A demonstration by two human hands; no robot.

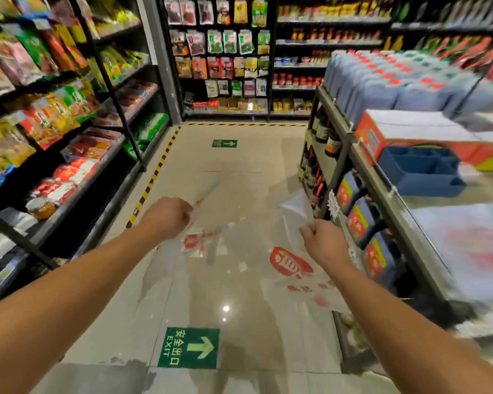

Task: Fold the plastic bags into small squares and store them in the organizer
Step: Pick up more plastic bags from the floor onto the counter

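A clear plastic bag (248,251) with red printing hangs spread out in the air over the shop floor. My left hand (168,216) is closed on its left top edge. My right hand (323,241) is closed on its right top edge, with a corner of film sticking up above the fingers. The bag is see-through, so the floor shows behind it. A blue organizer (419,172) with several compartments sits on the counter to the right, beyond my right hand. More clear bags with red print (467,245) lie flat on that counter, blurred.
Shelves of packaged food (54,123) line the left side. A grey shelf unit (362,177) with bottles stands at the right, close to my right hand. An orange and white box (404,132) sits behind the organizer. The tiled aisle floor (239,155) bears green exit signs.
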